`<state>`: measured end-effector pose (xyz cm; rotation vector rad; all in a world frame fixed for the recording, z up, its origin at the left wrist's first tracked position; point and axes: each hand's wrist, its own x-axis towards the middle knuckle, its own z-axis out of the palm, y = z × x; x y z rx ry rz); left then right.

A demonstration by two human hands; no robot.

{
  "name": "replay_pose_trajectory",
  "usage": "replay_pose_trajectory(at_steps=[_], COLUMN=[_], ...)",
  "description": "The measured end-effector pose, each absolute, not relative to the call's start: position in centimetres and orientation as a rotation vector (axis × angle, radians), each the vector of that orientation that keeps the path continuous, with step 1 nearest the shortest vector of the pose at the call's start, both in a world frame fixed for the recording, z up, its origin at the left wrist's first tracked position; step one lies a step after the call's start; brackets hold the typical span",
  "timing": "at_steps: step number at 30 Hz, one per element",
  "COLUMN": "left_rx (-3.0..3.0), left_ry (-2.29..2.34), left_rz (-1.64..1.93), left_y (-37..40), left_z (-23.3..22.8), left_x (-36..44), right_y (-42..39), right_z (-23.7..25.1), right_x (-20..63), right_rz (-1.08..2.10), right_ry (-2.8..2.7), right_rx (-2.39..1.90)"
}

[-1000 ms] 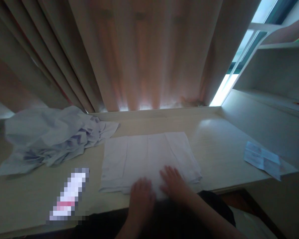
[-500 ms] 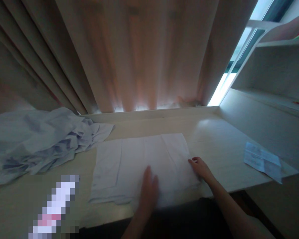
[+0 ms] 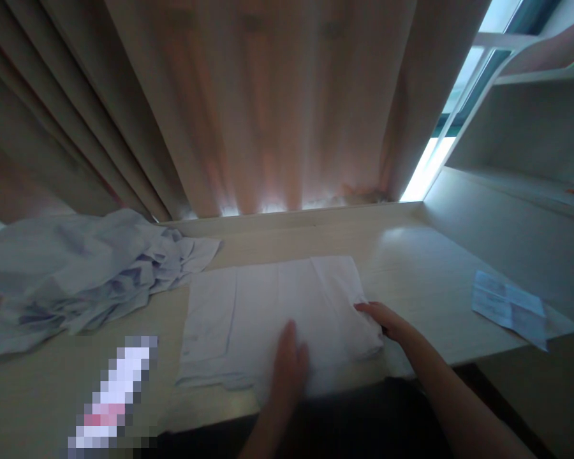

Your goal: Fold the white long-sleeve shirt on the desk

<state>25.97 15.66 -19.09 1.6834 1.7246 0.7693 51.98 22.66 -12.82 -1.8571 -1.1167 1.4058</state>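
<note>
A folded white cloth [image 3: 263, 319] lies flat on the pale desk, with straight creases running across it from back to front. My left hand [image 3: 291, 360], a little blurred, is over its front middle part with the fingers stretched out. At the cloth's right edge, my right hand [image 3: 382, 317] has the thumb on top and the other fingers curled beneath, pinching the edge. Its lower fingers are mostly hidden. To the left sits a crumpled heap of white cloth [image 3: 90, 261], one corner reaching close to the folded piece.
The desk [image 3: 387, 280] runs back to a curtain [image 3: 277, 115]. A creased sheet of paper [image 3: 509, 306] lies at the right by the shelf unit [image 3: 502, 223]. A pixelated long white-and-pink item [image 3: 117, 389] is at the front left.
My right hand has moved slightly left and taken the cloth's right edge further into its grip. My left hand stays nearly in place. The whole view has shifted a little.
</note>
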Motion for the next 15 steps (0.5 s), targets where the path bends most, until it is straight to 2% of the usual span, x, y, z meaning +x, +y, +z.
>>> replay_pose_trajectory(at_steps=[9, 15], left_rx=[1.673, 1.685], left_ry=[1.735, 1.713], left_rz=[0.731, 0.750], left_y=[15.9, 15.9], left_z=[-18.7, -18.6], left_x=[26.0, 25.7], right_y=[23.3, 24.2], right_z=[-11.1, -11.9], right_x=[50.8, 51.6], right_rz=[1.635, 1.609], right_ry=[-0.970, -0.910], right_rx=[-1.619, -1.740])
